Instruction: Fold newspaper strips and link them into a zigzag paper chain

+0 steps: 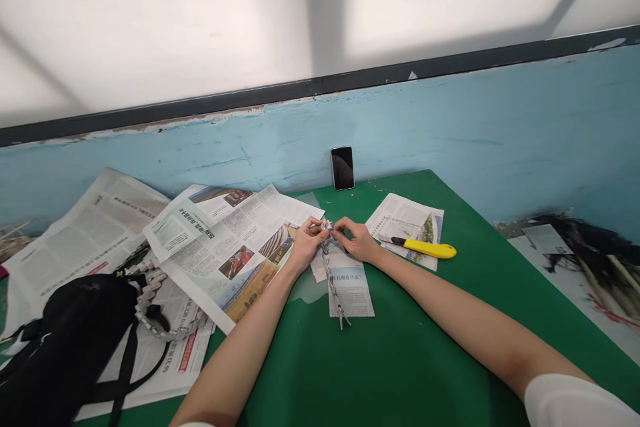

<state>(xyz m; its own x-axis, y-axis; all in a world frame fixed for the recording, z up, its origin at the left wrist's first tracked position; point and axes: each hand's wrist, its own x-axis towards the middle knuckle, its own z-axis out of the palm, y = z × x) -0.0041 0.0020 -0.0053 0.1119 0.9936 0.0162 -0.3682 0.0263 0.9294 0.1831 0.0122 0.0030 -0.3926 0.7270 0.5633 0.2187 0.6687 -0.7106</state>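
Note:
A narrow chain of folded newspaper links (329, 271) hangs down from between my two hands, its forked lower end over a small newspaper piece (357, 300). My left hand (307, 240) pinches the chain's upper end from the left. From the right, my right hand (356, 239) closes its fingertips on the same end, where small paper folds stick up. The exact fold between the fingers is too small to make out. To the right of my right hand, a yellow-handled utility knife (427, 248) lies across a folded newspaper (413, 217).
A phone (343, 168) leans against the blue wall (450, 127) behind the green table (400, 360). Newspaper sheets (235, 227) spread over the left side. A black bag (75, 340) and a thicker folded-paper chain (150, 303) lie there too. Assorted items (590, 260) sit beyond the right table edge.

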